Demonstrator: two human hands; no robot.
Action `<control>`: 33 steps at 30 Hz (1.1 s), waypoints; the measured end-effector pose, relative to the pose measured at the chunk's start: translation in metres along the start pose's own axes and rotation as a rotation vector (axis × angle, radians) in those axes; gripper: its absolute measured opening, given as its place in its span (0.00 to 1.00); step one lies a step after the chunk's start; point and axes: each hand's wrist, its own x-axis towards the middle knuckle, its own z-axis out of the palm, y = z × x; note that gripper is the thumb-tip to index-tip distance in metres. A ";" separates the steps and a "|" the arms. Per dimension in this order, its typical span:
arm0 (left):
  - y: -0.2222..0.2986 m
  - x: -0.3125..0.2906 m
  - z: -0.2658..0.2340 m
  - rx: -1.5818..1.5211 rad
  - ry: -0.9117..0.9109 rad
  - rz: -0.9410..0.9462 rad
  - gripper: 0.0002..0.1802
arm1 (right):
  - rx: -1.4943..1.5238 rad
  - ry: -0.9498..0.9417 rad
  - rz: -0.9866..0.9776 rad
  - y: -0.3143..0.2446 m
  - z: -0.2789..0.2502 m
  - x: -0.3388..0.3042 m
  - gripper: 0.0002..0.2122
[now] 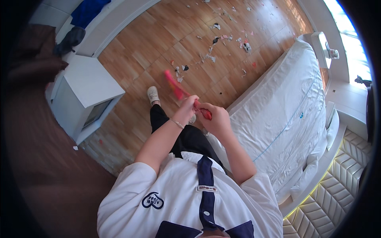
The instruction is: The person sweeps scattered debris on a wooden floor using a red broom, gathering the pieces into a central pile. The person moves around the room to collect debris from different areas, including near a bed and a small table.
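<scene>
Both of my hands are closed one behind the other on the red handle of what looks like a broom (174,85). My left hand (188,108) grips it a little farther forward, with a thin bracelet at the wrist. Close behind it, my right hand (215,118) wraps the rear end, whose red tip shows by the fingers. The broom's pink far part is smeared by motion and slants forward and left over the wood-look floor (139,51). Torn scraps (185,68) of white and dark stuff lie just beyond it.
More scraps (246,45) are strewn across the far floor. A bed (278,111) with a wrinkled white cover stands at right. At left are a white cabinet (93,81) and a brown surface (51,170). My shoe (152,94) is near the broom.
</scene>
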 end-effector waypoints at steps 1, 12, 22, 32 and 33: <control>0.009 0.004 0.000 0.013 -0.033 0.009 0.09 | -0.033 0.047 -0.052 -0.006 0.004 0.004 0.09; 0.146 -0.076 -0.079 0.173 -0.216 0.052 0.09 | -0.102 0.022 -0.497 -0.137 0.055 0.052 0.04; 0.245 -0.026 -0.181 0.132 0.215 -0.035 0.08 | 0.266 -0.080 0.001 -0.183 0.142 0.151 0.09; 0.243 0.016 -0.061 0.153 -0.150 -0.022 0.08 | 0.081 0.247 0.125 -0.180 0.086 0.162 0.08; 0.246 0.021 -0.056 0.157 -0.182 -0.017 0.08 | 0.054 0.252 0.114 -0.183 0.082 0.163 0.08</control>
